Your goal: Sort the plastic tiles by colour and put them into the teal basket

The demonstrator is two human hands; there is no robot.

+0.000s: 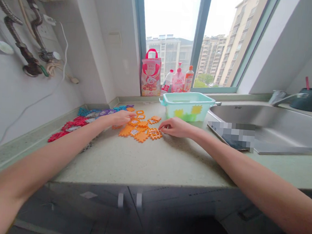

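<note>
Several orange puzzle pieces [142, 136] with toothed edges lie in a loose group on the counter, some overlapping. My left hand [121, 118] reaches in from the left side, its fingers drawn together on an orange piece at the group's upper left. My right hand [177, 127] is at the right side, with thumb and fingers closed on the edge of an orange piece [154, 133] that has a cut-out middle. Beyond my left forearm are piled red pieces [76, 123], with blue pieces [84, 111] and purple ones farther back; the forearm hides part of this pile.
A mint-green plastic tub [187, 107] stands behind my right hand. To the right is a steel sink [279, 123], with a blurred-out flat object [228, 135] at its near left edge. A pink bag [151, 77] and several bottles [178, 79] line the windowsill.
</note>
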